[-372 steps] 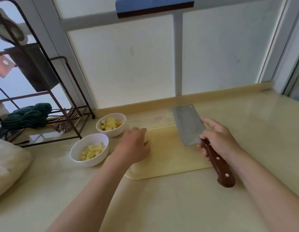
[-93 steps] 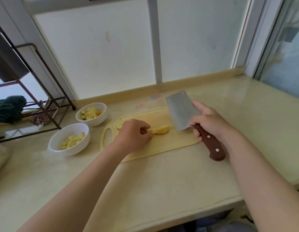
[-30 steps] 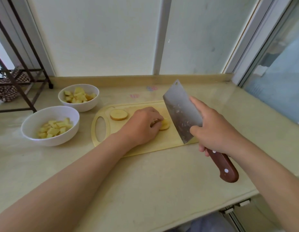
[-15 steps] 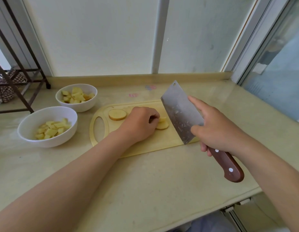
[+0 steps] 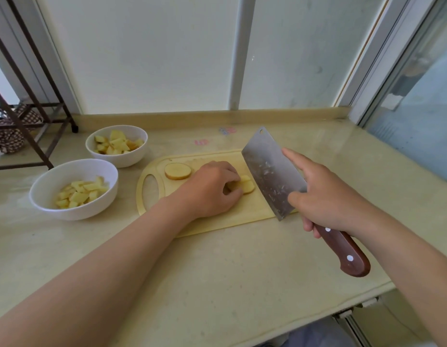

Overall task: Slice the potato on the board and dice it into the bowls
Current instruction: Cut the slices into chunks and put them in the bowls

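A pale stone counter under a frosted window, seen from above by the person working at it. At the counter's back left corner stands a dark metal rack with a checked cloth on its lower shelf. Right of it, near the left edge, are two white bowls. The near bowl and, behind it toward the back edge, the far bowl each hold diced potato.

In the middle of the counter lies a pale yellow cutting board, its handle slot toward the bowls. One round potato slice lies flat at the board's back left. The left hand rests on the board's middle, its fingers curled down on some potato pieces, holding them against the board.

Just right of them, the broad blade of a cleaver slants over the board's right end. Whether its edge touches the board cannot be told. The right hand grips the cleaver, forefinger stretched along the blade's top and the other fingers wrapped round the brown wooden handle, which points toward the counter's near right edge.
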Action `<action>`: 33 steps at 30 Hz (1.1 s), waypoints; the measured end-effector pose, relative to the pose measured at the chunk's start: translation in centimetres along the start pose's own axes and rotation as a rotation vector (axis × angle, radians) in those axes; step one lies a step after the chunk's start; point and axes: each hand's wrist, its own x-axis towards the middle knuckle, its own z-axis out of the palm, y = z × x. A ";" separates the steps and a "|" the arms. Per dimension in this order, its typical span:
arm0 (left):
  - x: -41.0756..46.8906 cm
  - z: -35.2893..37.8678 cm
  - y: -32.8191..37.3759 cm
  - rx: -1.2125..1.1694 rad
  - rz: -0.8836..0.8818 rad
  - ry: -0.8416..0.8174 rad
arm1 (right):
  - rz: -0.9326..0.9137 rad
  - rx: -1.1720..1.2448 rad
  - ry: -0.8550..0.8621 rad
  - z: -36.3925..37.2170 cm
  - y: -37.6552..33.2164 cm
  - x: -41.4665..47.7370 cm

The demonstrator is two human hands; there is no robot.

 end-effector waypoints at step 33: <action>-0.4 0.3 -0.7 -0.024 0.158 0.079 | -0.042 -0.293 -0.070 -0.4 -3.8 -0.3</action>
